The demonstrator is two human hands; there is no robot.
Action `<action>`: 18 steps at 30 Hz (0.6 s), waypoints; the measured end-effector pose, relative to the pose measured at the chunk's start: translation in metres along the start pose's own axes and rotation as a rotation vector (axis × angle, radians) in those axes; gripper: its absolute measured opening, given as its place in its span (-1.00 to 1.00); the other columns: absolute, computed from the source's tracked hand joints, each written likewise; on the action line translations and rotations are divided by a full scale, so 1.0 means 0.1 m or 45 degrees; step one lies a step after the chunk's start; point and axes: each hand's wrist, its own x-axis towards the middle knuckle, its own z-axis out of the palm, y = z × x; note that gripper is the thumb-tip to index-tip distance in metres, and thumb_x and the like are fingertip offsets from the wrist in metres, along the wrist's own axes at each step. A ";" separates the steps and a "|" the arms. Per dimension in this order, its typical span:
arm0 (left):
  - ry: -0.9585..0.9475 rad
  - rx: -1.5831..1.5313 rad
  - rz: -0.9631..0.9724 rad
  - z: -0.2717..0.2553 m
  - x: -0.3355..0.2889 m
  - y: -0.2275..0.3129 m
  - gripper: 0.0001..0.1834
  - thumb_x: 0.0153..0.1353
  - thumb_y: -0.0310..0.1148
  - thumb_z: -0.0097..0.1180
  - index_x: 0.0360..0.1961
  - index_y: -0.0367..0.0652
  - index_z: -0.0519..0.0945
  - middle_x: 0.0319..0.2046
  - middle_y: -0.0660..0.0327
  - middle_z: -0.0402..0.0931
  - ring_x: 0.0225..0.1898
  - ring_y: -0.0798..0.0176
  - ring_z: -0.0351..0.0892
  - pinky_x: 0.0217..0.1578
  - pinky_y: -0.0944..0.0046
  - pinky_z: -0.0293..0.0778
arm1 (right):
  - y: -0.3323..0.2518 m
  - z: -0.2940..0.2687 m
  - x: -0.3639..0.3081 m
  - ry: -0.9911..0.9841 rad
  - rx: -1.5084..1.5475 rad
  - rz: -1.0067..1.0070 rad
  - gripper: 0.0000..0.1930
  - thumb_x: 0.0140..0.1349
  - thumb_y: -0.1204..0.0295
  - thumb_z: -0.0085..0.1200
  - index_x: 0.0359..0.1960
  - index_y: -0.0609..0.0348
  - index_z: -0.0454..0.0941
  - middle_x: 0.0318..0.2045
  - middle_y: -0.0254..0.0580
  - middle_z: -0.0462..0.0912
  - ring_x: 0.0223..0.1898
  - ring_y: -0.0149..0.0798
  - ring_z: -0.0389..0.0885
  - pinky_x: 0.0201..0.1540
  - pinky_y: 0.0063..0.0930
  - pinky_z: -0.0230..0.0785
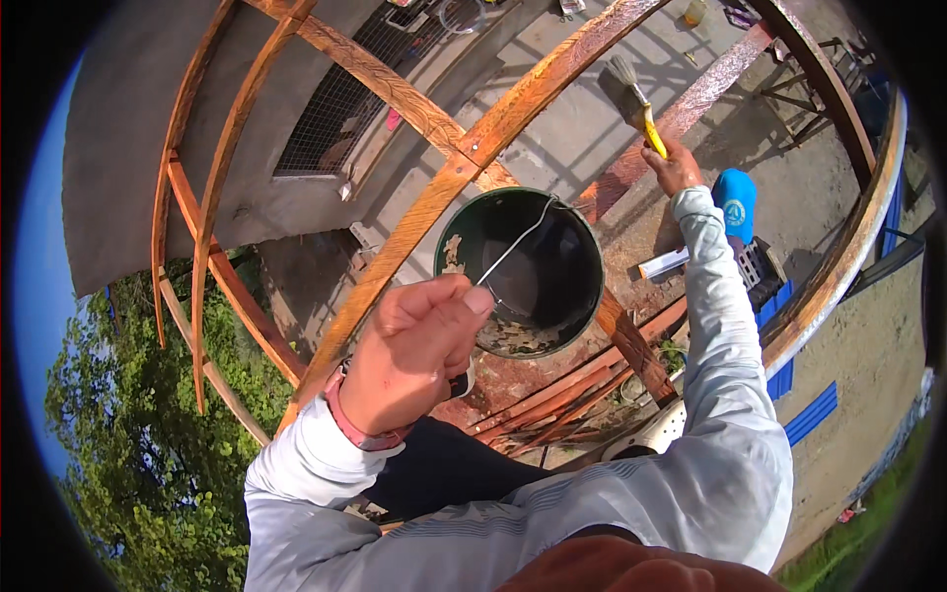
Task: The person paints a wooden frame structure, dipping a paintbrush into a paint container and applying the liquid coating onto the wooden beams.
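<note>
My left hand [419, 340] is closed round the wire handle of a dark green bucket [592, 271], which hangs in front of me. Dark liquid seems to lie inside it, and pale flaky residue clings to its inner wall. Out to the right, my right hand [673, 170] grips the yellow handle of a paintbrush [650, 128]. The brush's wide grey bristles point up and to the left, close to a shiny, wet-looking wooden beam [691, 99]. Just beyond the bucket, two brown timbers cross at a bolted joint [462, 163].
Wooden roof beams [385, 247] surround me, with the ground far below. A person in a blue cap [734, 202] is beneath my right arm. Loose planks [562, 395] lie below, a grey wall [148, 128] stands left, and a tree [148, 444] fills the lower left.
</note>
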 end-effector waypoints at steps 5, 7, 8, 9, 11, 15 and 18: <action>-0.149 0.242 -0.174 -0.01 -0.12 0.12 -0.64 0.23 -0.30 -0.07 -0.68 -0.21 0.30 -0.75 0.41 0.11 -0.64 0.56 0.05 -0.65 0.44 0.04 | -0.80 0.79 -0.30 -0.435 -0.132 0.011 -0.68 0.07 0.29 0.06 -0.15 0.15 0.42 -0.35 0.09 0.55 -0.26 0.08 0.51 -0.20 -0.22 0.32; -0.275 0.476 -0.008 -0.08 -0.07 -0.02 -0.64 0.23 -0.29 -0.06 -0.66 -0.23 0.30 -0.76 0.38 0.11 -0.65 0.53 0.06 -0.64 0.41 0.07 | -0.75 0.76 -0.49 -0.625 -0.288 -0.111 -0.69 0.09 0.28 0.06 -0.17 0.18 0.44 -0.35 0.09 0.53 -0.27 0.06 0.49 -0.23 -0.21 0.30; -0.282 0.527 -0.013 -0.06 -0.08 -0.03 -0.66 0.22 -0.31 -0.06 -0.66 -0.25 0.31 -0.77 0.30 0.14 -0.66 0.49 0.07 -0.65 0.37 0.09 | -0.86 0.58 -0.53 -0.669 -0.303 -0.038 -0.70 0.09 0.29 0.07 -0.18 0.17 0.45 -0.32 0.07 0.53 -0.27 0.04 0.50 -0.23 -0.22 0.30; -0.320 0.503 -0.029 -0.04 -0.09 -0.11 -0.66 0.22 -0.31 -0.06 -0.66 -0.25 0.31 -0.77 0.30 0.14 -0.66 0.49 0.07 -0.65 0.37 0.09 | -0.84 0.41 -0.52 -0.708 -0.328 0.063 -0.72 0.10 0.32 0.07 -0.18 0.17 0.45 -0.31 0.05 0.54 -0.27 -0.02 0.51 -0.24 -0.25 0.31; -0.264 0.600 -0.020 -0.03 -0.10 -0.31 -0.67 0.19 -0.32 -0.05 -0.65 -0.28 0.31 -0.77 0.20 0.19 -0.67 0.43 0.11 -0.64 0.31 0.13 | -1.04 -0.05 -0.65 -0.627 -0.305 0.257 -0.73 0.10 0.35 0.07 -0.18 0.18 0.45 -0.35 -0.01 0.55 -0.30 -0.14 0.52 -0.26 -0.31 0.31; -0.116 0.632 0.134 -0.15 -0.09 -0.92 -0.66 0.18 -0.34 -0.04 -0.67 -0.26 0.25 -0.75 0.27 0.05 -0.64 0.45 0.03 -0.63 0.33 0.09 | -1.29 -0.56 -1.48 -0.249 -0.007 0.526 -0.70 0.11 0.31 0.08 -0.17 0.19 0.45 -0.50 -0.25 0.50 -0.43 -0.36 0.42 -0.31 -0.44 0.28; -0.029 0.606 0.241 -0.05 -0.02 -1.16 -0.66 0.18 -0.30 -0.06 -0.65 -0.27 0.27 -0.75 0.13 0.12 -0.67 0.32 0.09 -0.62 0.26 0.13 | -1.41 -1.14 -2.50 -0.077 0.401 0.967 -0.76 0.10 0.36 0.07 -0.20 0.17 0.47 -0.54 -0.44 0.42 -0.50 -0.50 0.31 -0.43 -0.55 0.21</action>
